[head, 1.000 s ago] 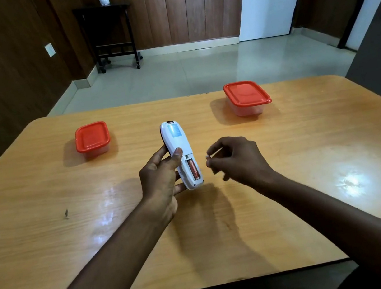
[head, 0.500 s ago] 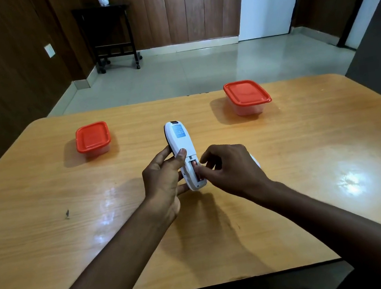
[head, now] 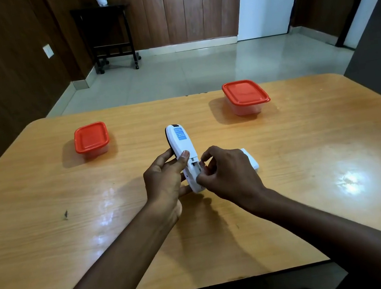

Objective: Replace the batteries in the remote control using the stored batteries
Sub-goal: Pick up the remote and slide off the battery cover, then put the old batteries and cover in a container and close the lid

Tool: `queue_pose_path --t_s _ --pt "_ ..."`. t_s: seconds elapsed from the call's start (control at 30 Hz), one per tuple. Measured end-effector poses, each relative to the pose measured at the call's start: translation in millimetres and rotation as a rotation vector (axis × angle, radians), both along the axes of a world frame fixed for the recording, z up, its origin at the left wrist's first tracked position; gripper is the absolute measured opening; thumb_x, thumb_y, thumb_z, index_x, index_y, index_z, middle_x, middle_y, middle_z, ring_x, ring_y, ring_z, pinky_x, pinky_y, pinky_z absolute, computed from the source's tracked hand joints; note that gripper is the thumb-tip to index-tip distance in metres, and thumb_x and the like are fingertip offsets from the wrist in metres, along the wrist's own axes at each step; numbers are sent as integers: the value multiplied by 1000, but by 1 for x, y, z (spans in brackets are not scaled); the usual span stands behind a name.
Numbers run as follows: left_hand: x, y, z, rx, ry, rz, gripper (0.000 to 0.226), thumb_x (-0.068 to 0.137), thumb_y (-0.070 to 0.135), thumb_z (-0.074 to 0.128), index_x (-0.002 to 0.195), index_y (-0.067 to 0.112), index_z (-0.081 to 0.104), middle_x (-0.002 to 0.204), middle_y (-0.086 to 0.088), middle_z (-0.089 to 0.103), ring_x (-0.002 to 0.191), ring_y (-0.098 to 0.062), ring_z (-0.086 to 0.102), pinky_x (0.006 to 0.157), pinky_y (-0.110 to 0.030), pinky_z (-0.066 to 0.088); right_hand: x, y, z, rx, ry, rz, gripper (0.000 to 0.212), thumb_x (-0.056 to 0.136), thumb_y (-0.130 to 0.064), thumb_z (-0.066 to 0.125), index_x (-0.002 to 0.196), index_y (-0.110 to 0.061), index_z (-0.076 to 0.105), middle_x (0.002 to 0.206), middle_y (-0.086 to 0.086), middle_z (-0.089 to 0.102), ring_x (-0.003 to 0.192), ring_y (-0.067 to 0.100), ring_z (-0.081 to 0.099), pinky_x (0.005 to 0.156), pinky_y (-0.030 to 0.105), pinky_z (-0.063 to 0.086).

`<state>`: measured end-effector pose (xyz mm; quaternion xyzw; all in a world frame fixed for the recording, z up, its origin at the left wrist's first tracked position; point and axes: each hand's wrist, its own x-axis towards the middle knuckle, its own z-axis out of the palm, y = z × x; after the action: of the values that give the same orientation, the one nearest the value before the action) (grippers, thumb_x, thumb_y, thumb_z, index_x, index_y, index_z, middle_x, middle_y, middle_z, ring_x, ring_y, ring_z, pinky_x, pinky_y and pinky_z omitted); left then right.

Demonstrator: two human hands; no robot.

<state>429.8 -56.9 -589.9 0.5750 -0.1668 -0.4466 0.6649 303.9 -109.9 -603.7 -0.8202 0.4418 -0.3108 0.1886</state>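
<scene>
My left hand grips a white remote control, back side up, with a blue label near its far end and its battery bay uncovered at the near end. My right hand is at that bay, thumb and fingers pinched on a reddish battery at the compartment's right edge. The hand hides most of the battery. The white battery cover lies on the wooden table just right of my right hand.
Two clear plastic boxes with red lids stand on the table: a small one at the far left and a larger one at the far right. Their contents do not show. Beyond the table are a tiled floor and a dark side table.
My right hand moved left from beside the remote to the battery bay and closed its fingers on a battery. My left hand kept the remote, raising it slightly.
</scene>
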Motion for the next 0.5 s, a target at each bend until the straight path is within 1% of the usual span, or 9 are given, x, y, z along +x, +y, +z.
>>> queue_pose_path --t_s 0.07,0.13,0.2,0.27,0.33,0.4,0.47,0.5 --pt "5 -2 -2 44 -31 9 43 84 17 79 125 20 67 101 -9 78 89 -29 76 58 -39 62 -3 -6 4 53 29 -41 24 76 -24 69 99 -18 65 73 -2 73 68 18 68 64 35 55" --pt "11 -4 -7 102 -80 3 42 83 19 81 123 20 68 100 -6 77 83 -25 76 58 -32 61 -9 -15 5 91 140 -54 20 75 -22 69 93 -18 64 75 -2 73 73 20 68 64 33 51" --pt "16 -7 -11 157 -129 -30 40 81 19 82 120 16 70 95 -5 78 73 -21 76 57 -28 59 -15 -23 2 71 289 -50 10 77 -21 68 86 -17 66 79 1 72 79 24 67 66 29 40" --pt "19 -11 -13 198 -160 -73 39 80 16 83 117 9 72 92 -8 78 65 -18 74 60 -30 60 -19 -28 -3 11 382 -47 7 82 -19 65 85 -14 69 83 5 73 83 28 66 69 27 34" --pt "22 -15 -13 230 -194 -113 38 80 15 83 115 5 72 88 -12 78 63 -20 73 65 -34 62 -19 -31 -9 -71 443 -47 13 87 -18 61 87 -10 72 86 8 74 83 31 67 70 27 35" --pt "26 -18 -13 257 -251 -148 39 78 15 84 113 3 72 88 -14 78 67 -24 74 65 -35 62 -18 -33 -11 -131 473 -53 16 90 -17 60 86 -9 73 87 9 73 81 32 67 66 28 37" --pt "33 -18 -13 281 -339 -166 38 76 15 86 110 3 74 87 -15 78 71 -28 76 66 -37 63 -18 -35 -10 -144 482 -68 17 90 -17 60 83 -9 73 86 9 72 79 31 66 61 30 42" --pt "36 -17 -12 299 -404 -171 33 76 15 86 105 4 75 84 -15 78 71 -29 77 67 -39 64 -18 -37 -10 -134 484 -76 17 90 -17 61 82 -8 73 85 9 72 78 31 66 60 31 45"
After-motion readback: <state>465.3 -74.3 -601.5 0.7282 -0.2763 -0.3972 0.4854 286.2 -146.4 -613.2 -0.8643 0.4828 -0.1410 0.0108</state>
